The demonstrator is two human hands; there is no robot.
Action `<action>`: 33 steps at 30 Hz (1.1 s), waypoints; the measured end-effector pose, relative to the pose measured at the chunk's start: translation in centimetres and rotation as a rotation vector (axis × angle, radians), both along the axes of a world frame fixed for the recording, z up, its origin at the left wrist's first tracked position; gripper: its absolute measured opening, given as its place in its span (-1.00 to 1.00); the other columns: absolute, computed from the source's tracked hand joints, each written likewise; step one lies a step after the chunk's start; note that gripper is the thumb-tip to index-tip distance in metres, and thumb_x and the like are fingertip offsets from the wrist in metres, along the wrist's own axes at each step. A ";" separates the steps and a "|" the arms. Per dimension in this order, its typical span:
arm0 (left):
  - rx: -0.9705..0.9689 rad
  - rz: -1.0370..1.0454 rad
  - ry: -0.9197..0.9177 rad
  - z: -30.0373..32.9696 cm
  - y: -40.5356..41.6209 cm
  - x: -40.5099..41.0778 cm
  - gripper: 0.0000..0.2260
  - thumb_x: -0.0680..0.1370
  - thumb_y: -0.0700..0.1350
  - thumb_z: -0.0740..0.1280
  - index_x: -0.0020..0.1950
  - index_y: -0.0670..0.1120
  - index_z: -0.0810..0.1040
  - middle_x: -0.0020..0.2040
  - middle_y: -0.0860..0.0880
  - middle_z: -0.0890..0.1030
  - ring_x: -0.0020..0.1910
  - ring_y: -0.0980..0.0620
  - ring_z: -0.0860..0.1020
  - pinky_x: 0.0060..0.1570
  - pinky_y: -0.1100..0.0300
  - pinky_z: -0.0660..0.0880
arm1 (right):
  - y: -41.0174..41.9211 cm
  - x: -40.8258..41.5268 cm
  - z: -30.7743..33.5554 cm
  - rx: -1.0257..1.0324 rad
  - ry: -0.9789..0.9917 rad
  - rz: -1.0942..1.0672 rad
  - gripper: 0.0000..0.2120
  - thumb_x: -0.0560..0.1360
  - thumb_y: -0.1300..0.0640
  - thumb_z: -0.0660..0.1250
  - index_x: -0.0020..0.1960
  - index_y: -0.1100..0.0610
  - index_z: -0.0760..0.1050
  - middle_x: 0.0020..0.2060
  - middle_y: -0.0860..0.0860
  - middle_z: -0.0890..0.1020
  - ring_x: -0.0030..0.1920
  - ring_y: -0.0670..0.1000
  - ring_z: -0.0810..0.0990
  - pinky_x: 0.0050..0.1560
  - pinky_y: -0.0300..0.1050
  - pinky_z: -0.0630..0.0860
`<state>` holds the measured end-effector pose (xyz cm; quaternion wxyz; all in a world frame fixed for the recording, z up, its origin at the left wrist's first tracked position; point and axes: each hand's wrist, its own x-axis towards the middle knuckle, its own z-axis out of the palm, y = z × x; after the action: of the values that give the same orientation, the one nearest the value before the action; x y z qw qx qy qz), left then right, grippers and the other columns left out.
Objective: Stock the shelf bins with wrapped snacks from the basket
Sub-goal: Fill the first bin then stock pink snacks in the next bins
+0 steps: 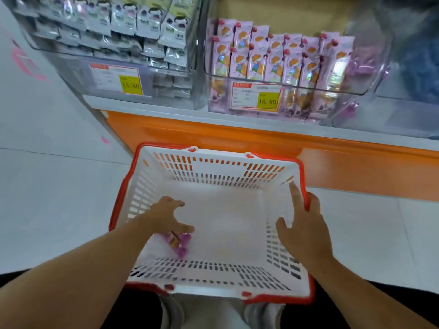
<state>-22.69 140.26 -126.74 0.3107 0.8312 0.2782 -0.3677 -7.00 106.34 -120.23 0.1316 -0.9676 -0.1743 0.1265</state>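
Here, left to right:
Left bin: a clear bin on the shelf, filled with grey and white snack packets stacked in rows; a price tag on its front reads 15.80.
Right bin: a clear bin beside it, filled with pink snack packets standing upright in rows; a second price tag also reads 15.80.
Shelf: white top with an orange front, just behind the basket.
Basket: white slotted plastic with a red rim, on the floor in front of the shelf; it holds only a few pink wrapped snacks at the near left of its bottom.
Left hand: reaches down inside the basket, fingers spread and slightly bent, directly over the pink wrapped snacks; whether it touches them cannot be told.
Right hand: fingers straight, thumb inside the basket, resting on the right rim, well apart from the snacks.
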 end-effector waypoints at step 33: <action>-0.328 -0.173 -0.551 23.4 -8.1 10.7 -0.64 0.40 -0.16 0.62 0.07 0.18 0.64 0.01 0.09 0.70 -0.04 0.10 0.65 0.07 0.07 0.63 | 1.9 2.9 12.1 -0.081 0.322 0.105 -0.05 0.38 0.04 0.35 0.63 -0.27 -0.06 0.56 0.09 0.23 0.54 0.23 0.28 0.50 0.20 0.38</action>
<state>-12.01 132.17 -103.38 0.4714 0.8588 0.0492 -0.1942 -4.14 108.24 -108.13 0.1122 -0.9290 -0.1959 0.2932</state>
